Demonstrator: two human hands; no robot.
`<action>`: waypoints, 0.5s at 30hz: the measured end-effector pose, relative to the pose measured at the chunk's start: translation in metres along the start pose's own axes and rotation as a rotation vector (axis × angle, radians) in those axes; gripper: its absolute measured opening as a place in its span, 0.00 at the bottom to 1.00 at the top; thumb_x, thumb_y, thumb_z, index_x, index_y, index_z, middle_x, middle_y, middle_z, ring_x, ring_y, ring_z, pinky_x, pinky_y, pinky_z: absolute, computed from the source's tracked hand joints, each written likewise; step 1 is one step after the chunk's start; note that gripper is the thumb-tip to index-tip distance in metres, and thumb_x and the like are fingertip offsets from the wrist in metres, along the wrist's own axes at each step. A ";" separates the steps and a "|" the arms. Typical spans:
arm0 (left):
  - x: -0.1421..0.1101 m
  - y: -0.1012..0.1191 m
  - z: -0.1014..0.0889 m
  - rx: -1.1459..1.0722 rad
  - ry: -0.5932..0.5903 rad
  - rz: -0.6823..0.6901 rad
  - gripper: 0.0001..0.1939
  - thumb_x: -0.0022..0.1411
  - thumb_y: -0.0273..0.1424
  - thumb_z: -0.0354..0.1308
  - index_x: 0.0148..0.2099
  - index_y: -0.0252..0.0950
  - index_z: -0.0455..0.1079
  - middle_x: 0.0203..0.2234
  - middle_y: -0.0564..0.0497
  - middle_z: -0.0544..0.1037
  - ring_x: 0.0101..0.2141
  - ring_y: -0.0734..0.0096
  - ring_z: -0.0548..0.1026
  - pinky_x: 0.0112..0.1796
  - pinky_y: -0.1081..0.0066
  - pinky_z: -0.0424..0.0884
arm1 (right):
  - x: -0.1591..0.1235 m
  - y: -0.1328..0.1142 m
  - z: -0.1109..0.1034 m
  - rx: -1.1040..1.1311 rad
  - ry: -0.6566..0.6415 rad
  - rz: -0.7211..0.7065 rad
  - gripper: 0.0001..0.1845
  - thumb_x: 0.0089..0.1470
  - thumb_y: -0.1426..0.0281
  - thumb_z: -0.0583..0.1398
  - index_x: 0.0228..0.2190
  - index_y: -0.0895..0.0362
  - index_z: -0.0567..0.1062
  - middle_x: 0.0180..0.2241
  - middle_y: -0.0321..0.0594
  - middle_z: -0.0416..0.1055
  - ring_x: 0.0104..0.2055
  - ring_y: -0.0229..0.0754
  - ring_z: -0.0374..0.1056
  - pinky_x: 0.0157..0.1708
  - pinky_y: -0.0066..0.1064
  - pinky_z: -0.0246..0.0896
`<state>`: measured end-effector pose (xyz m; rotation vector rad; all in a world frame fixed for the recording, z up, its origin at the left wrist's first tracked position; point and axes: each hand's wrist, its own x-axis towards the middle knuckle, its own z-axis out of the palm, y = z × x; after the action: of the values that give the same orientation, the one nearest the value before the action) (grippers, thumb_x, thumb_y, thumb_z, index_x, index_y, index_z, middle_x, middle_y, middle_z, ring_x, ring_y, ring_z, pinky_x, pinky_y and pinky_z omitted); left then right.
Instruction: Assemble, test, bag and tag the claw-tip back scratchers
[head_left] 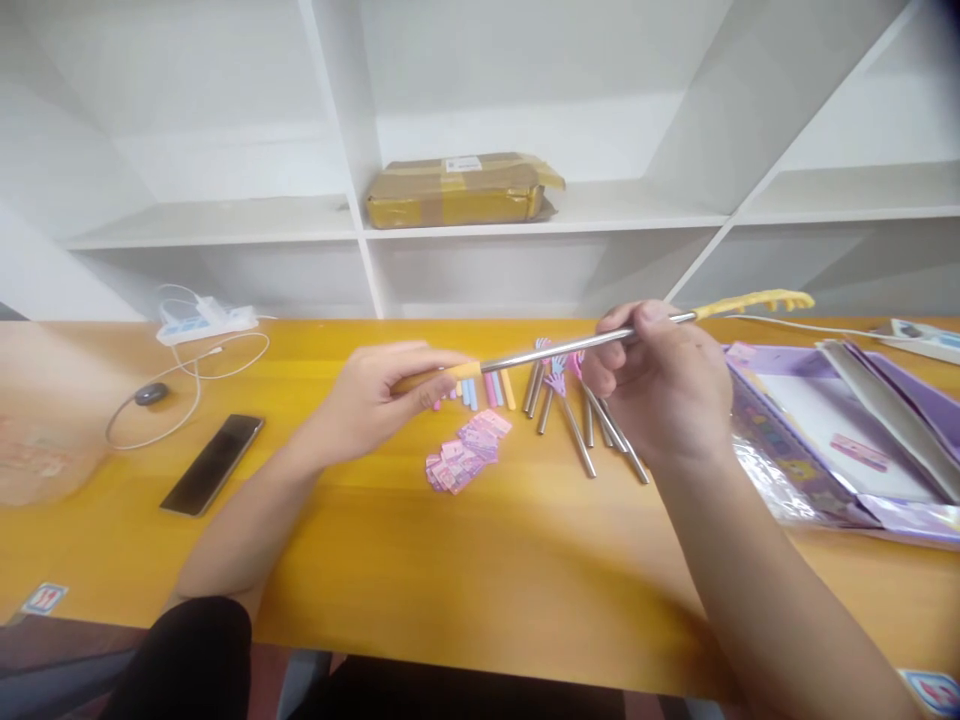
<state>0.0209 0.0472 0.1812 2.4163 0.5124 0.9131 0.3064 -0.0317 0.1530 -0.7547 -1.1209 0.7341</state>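
A back scratcher (555,349) with a metal rod spans the space above the table, held between both hands. My left hand (382,395) is closed round its yellow handle (466,371). Near the other end, my right hand (667,385) pinches the rod just below the yellow claw head (757,302), which points right. Beneath lie several metal rods (577,437) with pink, blue and purple claw heads (555,384). Several coloured handle tubes (491,390) lie partly behind my left hand. A pile of pink printed cards (466,452) rests in front of them.
A purple box (795,440) with clear plastic and a card in it stands at the right. On the left are a phone (213,466), a white cable and a power strip (207,322). A taped carton (457,192) sits on the white shelf behind.
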 end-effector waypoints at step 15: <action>-0.003 -0.011 0.013 0.188 0.181 0.376 0.15 0.74 0.30 0.62 0.60 0.43 0.80 0.28 0.55 0.78 0.25 0.78 0.71 0.28 0.75 0.66 | -0.010 -0.006 0.006 -0.053 -0.084 -0.161 0.14 0.70 0.60 0.62 0.36 0.52 0.85 0.23 0.36 0.67 0.20 0.36 0.63 0.19 0.33 0.57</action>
<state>0.0261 0.0503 0.1649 2.6682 0.2141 1.3015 0.2983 -0.0425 0.1542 -0.6745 -1.2659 0.6058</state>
